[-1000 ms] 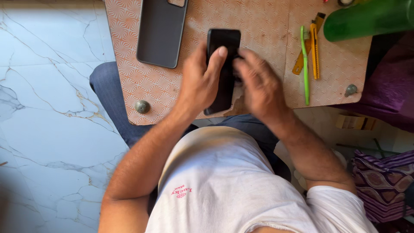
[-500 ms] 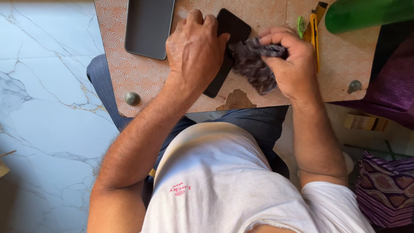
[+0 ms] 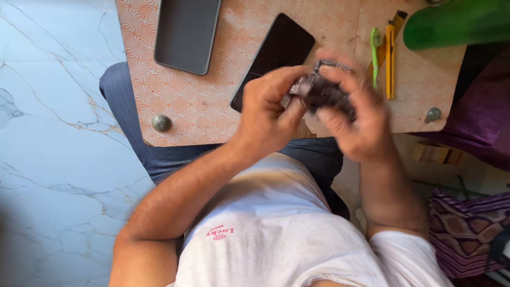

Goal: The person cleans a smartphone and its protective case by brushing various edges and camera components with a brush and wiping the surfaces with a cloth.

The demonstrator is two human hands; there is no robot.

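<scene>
Head view: both hands raised above the counter (image 3: pixel 175 114), no longer pressing on the black phone (image 3: pixel 276 53) as half a second before. Left hand (image 3: pixel 268 114) and right hand (image 3: pixel 353 119) closed together on a dark crumpled cloth (image 3: pixel 321 93), each grip narrow, fingers curled around it; right hand blurred. Black phone now uncovered, flat and tilted, beside a grey phone (image 3: pixel 186 32). Green tool (image 3: pixel 374 53) and yellow cutter (image 3: pixel 390 61) further right.

Dark crumpled cloth (image 3: pixel 321 93) — bunched, blurred — above black phone (image 3: pixel 276 53) lying flat.
</scene>
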